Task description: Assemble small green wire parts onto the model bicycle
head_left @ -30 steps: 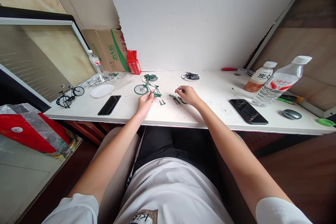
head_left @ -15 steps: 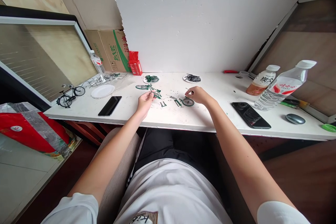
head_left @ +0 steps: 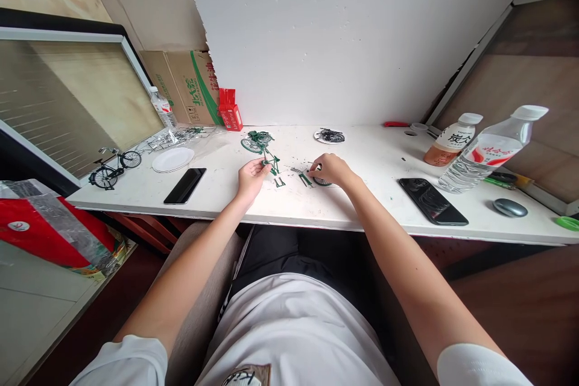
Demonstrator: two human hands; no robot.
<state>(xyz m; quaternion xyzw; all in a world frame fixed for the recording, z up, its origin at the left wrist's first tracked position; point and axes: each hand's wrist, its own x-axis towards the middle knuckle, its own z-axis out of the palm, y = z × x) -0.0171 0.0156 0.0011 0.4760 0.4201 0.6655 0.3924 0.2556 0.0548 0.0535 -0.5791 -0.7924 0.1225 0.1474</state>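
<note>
My left hand (head_left: 251,175) pinches the frame of a small green model bicycle (head_left: 262,151), which is lifted and turned so its one wheel points away from me. My right hand (head_left: 329,167) rests on the white table (head_left: 362,205), fingers down over a loose small wheel (head_left: 322,181) that is mostly hidden beneath them. Tiny green and metal parts (head_left: 301,176) lie between the hands. I cannot tell whether the right hand grips the wheel.
A finished black model bicycle (head_left: 110,168), a white plate (head_left: 172,159) and a black phone (head_left: 185,185) lie at left. Two small plates of parts (head_left: 329,136) sit at the back. Another phone (head_left: 433,201), two bottles (head_left: 488,148) and a mouse (head_left: 509,207) are at right.
The left hand has swung the green bicycle from lying sideways to pointing away. The right hand rose briefly, showing the loose wheel, then came down over it.
</note>
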